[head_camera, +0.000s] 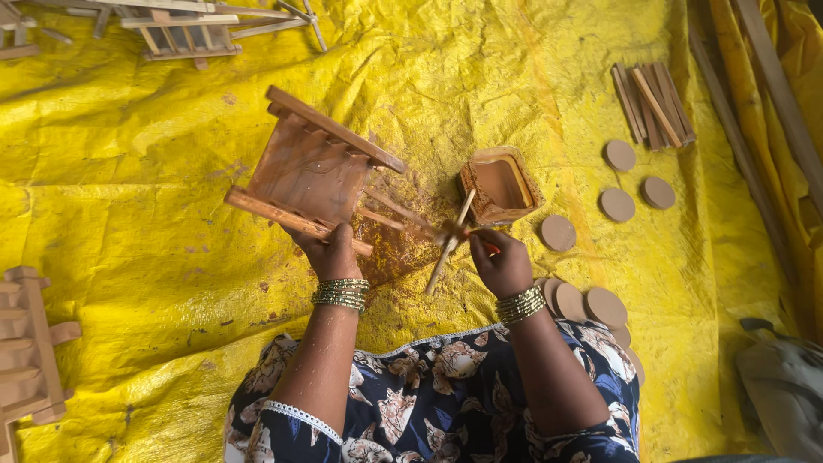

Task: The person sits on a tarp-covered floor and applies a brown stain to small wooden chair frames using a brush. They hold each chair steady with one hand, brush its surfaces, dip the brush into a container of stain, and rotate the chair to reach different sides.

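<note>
Left hand grips small brown slatted wooden frame; right hand pinches thin wooden stick, long axis slanting toward brown paste tub just beyond.

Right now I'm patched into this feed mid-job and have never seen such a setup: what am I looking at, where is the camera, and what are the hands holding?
There is no machine: one camera on a person's head looks down at their two bare hands. The left hand grips the lower rail of a small wooden slatted frame, tilted up off a yellow tarp. The right hand holds a thin wooden stick and a small brush beside a tub of brown liquid. Round wooden discs and a bundle of short sticks lie to the right; more wooden frames sit at the left edge.
</note>
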`<action>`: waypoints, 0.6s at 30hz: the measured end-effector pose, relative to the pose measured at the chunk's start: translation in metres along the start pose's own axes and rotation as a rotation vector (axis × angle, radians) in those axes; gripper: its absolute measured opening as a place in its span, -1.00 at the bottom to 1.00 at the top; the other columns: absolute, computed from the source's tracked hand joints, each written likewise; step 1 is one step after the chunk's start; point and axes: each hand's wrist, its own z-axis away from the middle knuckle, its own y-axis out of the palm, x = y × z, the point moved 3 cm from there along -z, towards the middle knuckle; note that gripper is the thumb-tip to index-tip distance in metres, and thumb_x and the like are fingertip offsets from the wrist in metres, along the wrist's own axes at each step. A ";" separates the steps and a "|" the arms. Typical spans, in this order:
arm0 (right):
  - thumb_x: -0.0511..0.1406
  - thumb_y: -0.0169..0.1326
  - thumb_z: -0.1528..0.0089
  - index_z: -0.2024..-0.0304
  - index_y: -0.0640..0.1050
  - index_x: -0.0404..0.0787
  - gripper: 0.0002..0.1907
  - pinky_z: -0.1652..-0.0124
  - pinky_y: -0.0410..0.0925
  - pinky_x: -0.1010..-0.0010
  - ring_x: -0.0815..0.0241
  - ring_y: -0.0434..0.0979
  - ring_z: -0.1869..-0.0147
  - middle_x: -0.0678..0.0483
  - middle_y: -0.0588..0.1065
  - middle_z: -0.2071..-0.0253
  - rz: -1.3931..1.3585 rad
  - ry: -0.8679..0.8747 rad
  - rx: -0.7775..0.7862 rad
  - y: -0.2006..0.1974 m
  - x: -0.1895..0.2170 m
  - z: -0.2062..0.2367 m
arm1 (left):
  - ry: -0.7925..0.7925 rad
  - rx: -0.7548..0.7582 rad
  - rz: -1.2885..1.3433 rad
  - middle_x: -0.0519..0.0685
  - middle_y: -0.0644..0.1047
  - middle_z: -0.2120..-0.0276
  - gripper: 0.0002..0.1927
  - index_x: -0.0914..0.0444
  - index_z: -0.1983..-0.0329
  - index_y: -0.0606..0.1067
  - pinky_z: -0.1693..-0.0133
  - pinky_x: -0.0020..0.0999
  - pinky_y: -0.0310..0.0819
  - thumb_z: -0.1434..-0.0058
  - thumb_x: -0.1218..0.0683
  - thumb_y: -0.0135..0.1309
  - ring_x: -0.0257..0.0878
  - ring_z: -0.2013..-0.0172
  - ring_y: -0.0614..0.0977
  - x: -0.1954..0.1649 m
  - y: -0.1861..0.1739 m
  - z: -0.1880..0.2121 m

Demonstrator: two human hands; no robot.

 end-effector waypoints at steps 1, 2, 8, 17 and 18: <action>-0.28 0.14 -0.31 0.09 0.66 -0.21 -0.81 0.28 0.51 0.37 0.20 0.70 0.27 -0.02 0.65 0.31 -0.037 -0.030 0.001 0.002 0.000 0.001 | -0.014 -0.009 0.037 0.09 0.08 -0.46 0.16 0.18 -0.58 -0.34 -0.33 -0.25 0.24 0.03 0.34 -0.03 -0.09 -0.35 0.29 0.002 0.000 0.000; -0.28 0.13 -0.31 0.07 0.67 -0.20 -0.80 0.30 0.50 0.38 0.21 0.69 0.30 0.00 0.65 0.33 -0.072 -0.057 0.001 0.006 0.000 0.002 | -0.022 -0.011 0.058 0.11 0.09 -0.46 0.14 0.20 -0.59 -0.31 -0.34 -0.24 0.23 0.02 0.35 -0.02 -0.08 -0.35 0.29 0.004 -0.001 0.000; -0.28 0.14 -0.31 0.04 0.64 -0.25 -0.78 0.30 0.49 0.45 0.28 0.64 0.29 0.05 0.65 0.31 -0.291 0.114 0.129 0.023 -0.020 -0.001 | -0.054 -0.008 0.009 0.12 0.13 -0.43 0.15 0.25 -0.58 -0.24 -0.31 -0.20 0.34 0.06 0.36 0.04 -0.07 -0.35 0.31 0.028 -0.013 -0.003; -0.33 0.09 -0.37 0.02 0.60 -0.34 -0.78 0.22 0.49 0.46 0.27 0.63 0.21 -0.02 0.62 0.23 -0.538 0.249 -0.191 -0.053 -0.093 0.017 | -0.470 -0.120 -0.149 0.25 0.39 -0.19 0.07 0.23 -0.52 -0.07 0.19 -0.03 0.36 0.05 0.28 0.19 0.04 0.08 0.49 0.081 -0.050 -0.025; -0.33 0.08 -0.37 0.02 0.60 -0.35 -0.78 0.21 0.49 0.46 0.26 0.63 0.21 -0.03 0.62 0.23 -0.533 0.262 -0.216 -0.052 -0.098 0.017 | -0.436 -0.124 -0.162 0.21 0.37 -0.22 0.09 0.26 -0.51 -0.08 0.09 -0.07 0.48 0.03 0.26 0.24 0.00 -0.02 0.50 0.085 -0.055 -0.028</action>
